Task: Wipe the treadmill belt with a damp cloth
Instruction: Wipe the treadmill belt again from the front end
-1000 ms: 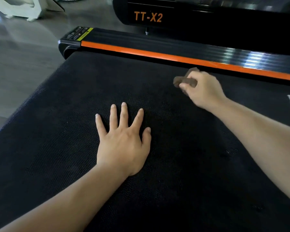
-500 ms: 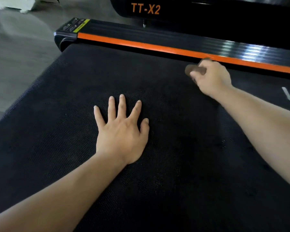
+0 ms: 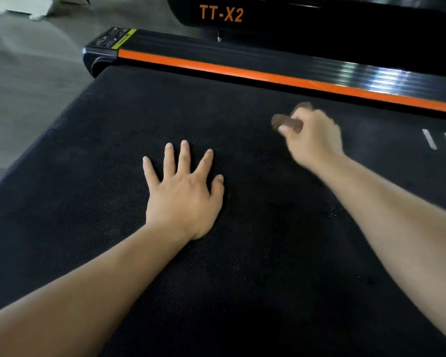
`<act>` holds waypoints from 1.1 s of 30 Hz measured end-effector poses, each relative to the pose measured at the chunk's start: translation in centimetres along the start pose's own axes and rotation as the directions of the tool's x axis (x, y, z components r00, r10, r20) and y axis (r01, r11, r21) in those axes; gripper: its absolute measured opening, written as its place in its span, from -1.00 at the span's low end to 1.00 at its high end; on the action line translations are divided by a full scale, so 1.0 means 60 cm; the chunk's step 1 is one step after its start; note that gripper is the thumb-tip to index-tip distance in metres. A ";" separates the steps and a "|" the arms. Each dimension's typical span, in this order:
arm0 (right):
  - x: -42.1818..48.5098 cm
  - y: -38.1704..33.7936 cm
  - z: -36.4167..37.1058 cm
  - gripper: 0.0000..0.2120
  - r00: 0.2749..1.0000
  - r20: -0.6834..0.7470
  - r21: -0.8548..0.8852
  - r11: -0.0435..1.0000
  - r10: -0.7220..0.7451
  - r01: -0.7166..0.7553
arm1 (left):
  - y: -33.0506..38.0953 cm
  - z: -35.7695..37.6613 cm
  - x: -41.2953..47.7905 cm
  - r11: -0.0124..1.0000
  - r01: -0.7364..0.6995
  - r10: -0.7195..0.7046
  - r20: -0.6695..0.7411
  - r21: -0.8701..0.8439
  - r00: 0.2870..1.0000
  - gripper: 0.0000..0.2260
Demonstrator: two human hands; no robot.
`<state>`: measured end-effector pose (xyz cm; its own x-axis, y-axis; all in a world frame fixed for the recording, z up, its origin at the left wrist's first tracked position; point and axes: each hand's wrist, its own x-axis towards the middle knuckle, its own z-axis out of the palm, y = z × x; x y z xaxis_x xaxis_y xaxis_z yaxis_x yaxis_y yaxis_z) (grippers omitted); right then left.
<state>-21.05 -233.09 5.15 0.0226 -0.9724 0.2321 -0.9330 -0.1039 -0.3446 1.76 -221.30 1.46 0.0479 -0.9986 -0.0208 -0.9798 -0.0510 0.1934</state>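
The black textured treadmill belt (image 3: 93, 191) fills most of the head view. My left hand (image 3: 184, 194) lies flat on it near the middle, palm down, fingers spread, holding nothing. My right hand (image 3: 313, 139) is fisted around a small bunched brown cloth (image 3: 285, 121), pressed to the belt on the far right side, a short way in from the orange side rail (image 3: 242, 72). Only the cloth's ends stick out of the fist. The right hand is motion-blurred.
Beyond the orange stripe runs a glossy black side rail (image 3: 268, 59), then a black housing marked TT-X2 (image 3: 220, 13). Grey floor (image 3: 29, 81) lies to the left of the belt's edge. White belt markings (image 3: 429, 139) show at the far right.
My right hand with the cloth went up to the orange rail, then slid back toward me and slightly left. My left hand has stayed flat in place.
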 end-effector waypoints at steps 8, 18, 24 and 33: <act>-0.037 0.026 -0.013 -0.78 0.997 0.007 -0.040 0.996 -0.075 0.076 | -0.001 0.000 0.002 1.000 0.005 -0.005 0.009 0.002 1.000 -0.42; -0.152 0.027 -0.036 -0.79 0.966 0.068 -0.067 0.965 -0.251 0.255 | -0.003 0.002 0.003 1.000 0.009 -0.009 0.000 0.018 1.000 -0.42; -0.130 0.024 -0.031 -0.79 0.999 -0.032 -0.020 1.000 -0.023 0.022 | -0.002 0.003 0.004 1.000 0.008 -0.009 0.011 0.024 1.000 -0.41; -0.131 0.047 -0.039 -0.78 0.997 -0.074 -0.030 1.000 0.003 -0.005 | -0.004 0.004 0.006 1.000 0.017 -0.017 0.005 0.015 1.000 -0.41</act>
<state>-24.70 -225.28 4.51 -0.0066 -0.9546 0.2978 -0.9433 -0.0929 -0.3186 1.97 -221.63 1.17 0.0634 -0.9976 -0.0289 -0.9817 -0.0676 0.1783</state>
